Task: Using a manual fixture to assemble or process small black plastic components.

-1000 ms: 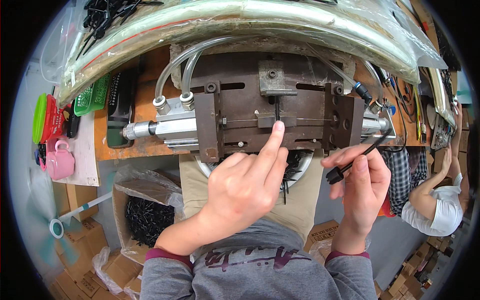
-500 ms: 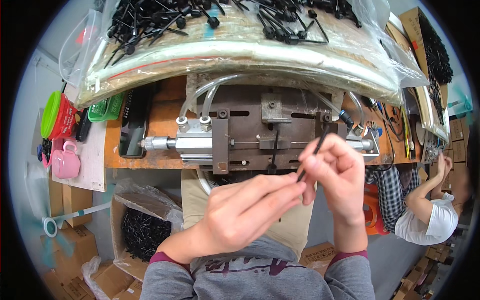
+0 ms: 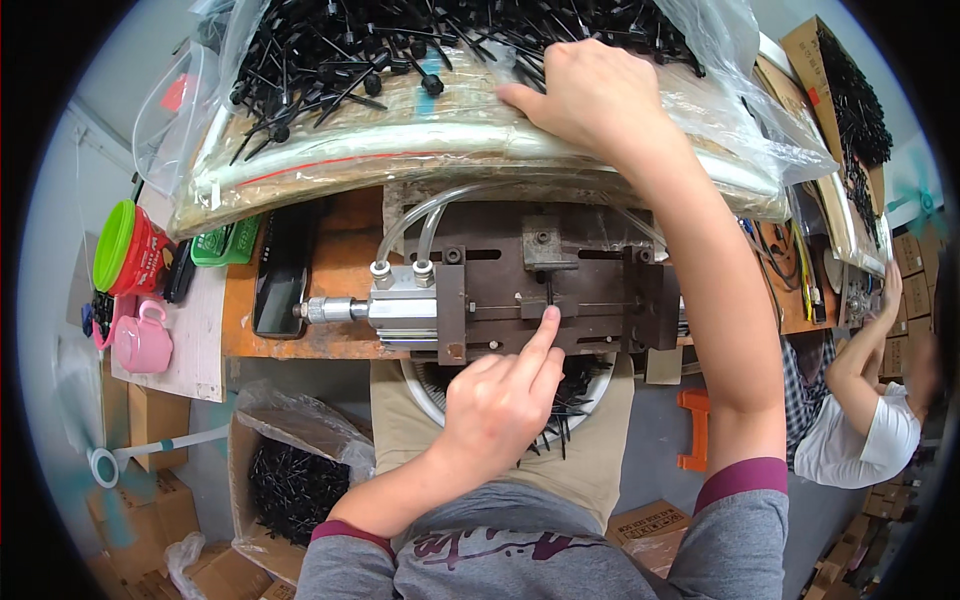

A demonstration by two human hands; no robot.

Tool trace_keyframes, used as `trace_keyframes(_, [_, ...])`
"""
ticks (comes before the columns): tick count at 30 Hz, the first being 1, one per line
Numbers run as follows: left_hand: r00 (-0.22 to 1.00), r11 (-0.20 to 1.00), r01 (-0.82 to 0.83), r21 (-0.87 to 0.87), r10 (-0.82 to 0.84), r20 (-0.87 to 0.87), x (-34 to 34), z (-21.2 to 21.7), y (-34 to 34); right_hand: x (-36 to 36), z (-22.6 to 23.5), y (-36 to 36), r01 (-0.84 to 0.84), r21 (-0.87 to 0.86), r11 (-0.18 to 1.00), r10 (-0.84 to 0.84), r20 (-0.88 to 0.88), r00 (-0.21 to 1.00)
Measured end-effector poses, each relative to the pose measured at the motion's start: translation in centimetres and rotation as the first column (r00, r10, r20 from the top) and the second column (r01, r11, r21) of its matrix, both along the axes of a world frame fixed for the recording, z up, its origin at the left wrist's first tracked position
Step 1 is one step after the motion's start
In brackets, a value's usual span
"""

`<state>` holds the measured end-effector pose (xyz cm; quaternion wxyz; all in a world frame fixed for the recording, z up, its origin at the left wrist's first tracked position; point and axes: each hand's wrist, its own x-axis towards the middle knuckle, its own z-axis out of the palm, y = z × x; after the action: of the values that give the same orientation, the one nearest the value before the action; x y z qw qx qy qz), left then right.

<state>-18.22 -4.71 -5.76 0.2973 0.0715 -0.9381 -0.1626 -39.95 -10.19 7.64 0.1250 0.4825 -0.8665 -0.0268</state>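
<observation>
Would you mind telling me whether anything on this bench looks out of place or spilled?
Nothing looks spilled. The black parts stay heaped on their plastic-wrapped tray under the right hand, while the left hand presses a fingertip on the metal fixture.

Right hand covers part of the plastic bag; anything under its palm is hidden. Left hand and forearm screen the white basin below the bench. Seated person is cut off by the picture rim.

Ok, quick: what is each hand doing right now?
Left hand: index finger out, pressing the metal fixture; holds nothing visible.
Right hand: reaching into the plastic bag of black parts; grip cannot be told.
</observation>
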Motion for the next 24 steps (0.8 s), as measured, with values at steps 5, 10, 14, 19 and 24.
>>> trace_keyframes(5, [1.0, 1.0, 0.01, 0.018, -0.01, -0.015, -0.1, -0.3, -0.3, -2.5, -1.6, 2.8, -0.158, -0.063, 0.985, 0.155, -0.057, 0.986])
trace_keyframes(10, [1.0, 1.0, 0.017, 0.006, -0.017, 0.007, 0.0, -0.4, -0.3, -3.1, -2.6, 6.7, -0.298, -0.237, 0.925, 0.271, -0.14, 0.952])
trace_keyframes(14, [0.999, 0.999, 0.032, 0.01, -0.032, 0.005, -0.1, -0.3, -0.4, -3.8, -4.0, 7.8, -0.375, -0.405, 0.834, 0.336, -0.167, 0.927])
trace_keyframes(19, [0.998, 0.998, 0.058, 0.01, -0.058, -0.007, 0.0, 0.0, -0.8, -4.6, -4.6, 7.8, -0.417, -0.533, 0.736, 0.393, -0.164, 0.905])
trace_keyframes(24, [0.984, 0.978, 0.18, 0.103, -0.178, -0.028, 0.9, 0.9, -0.9, -5.1, -4.9, 8.0, -0.453, -0.641, 0.62, 0.384, -0.256, 0.887])
